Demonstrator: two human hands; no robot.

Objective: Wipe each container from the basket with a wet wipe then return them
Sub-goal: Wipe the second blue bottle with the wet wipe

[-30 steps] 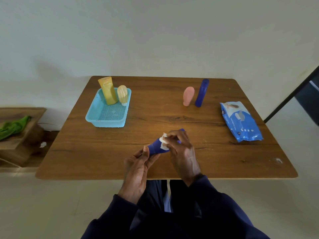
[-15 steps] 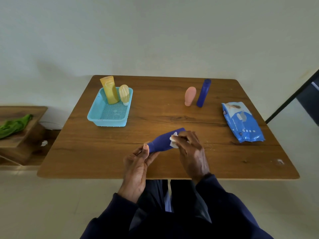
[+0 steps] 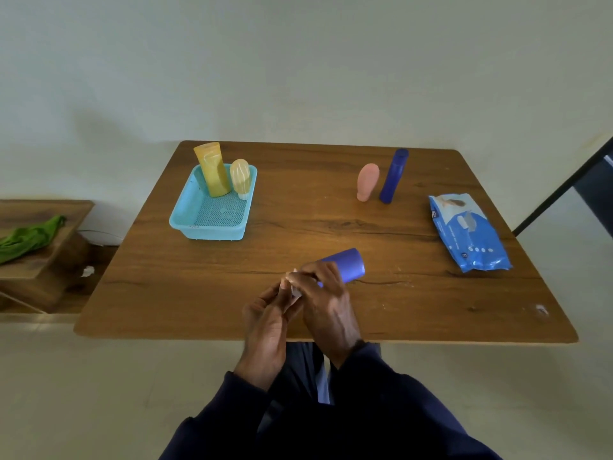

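A purple-blue tube (image 3: 346,264) lies tilted over the table's near middle, its wide end pointing right and away. My left hand (image 3: 267,318) grips its narrow near end. My right hand (image 3: 326,302) pinches a small white wet wipe (image 3: 293,287) against the tube close to my left fingers; most of the wipe is hidden. The light blue basket (image 3: 199,224) at the back left holds a yellow tube (image 3: 213,171) and a pale yellow bottle (image 3: 240,179), both upright. A pink bottle (image 3: 367,181) and a dark blue bottle (image 3: 393,175) stand at the back right.
A blue pack of wet wipes (image 3: 467,232) lies near the table's right edge. The wooden table (image 3: 185,293) ends just in front of my wrists. A low wooden shelf (image 3: 39,260) with a green cloth (image 3: 28,239) stands to the left.
My right hand has slid the wipe along the tube from its middle back toward the narrow end held by my left hand. More of the tube's wide end shows now.
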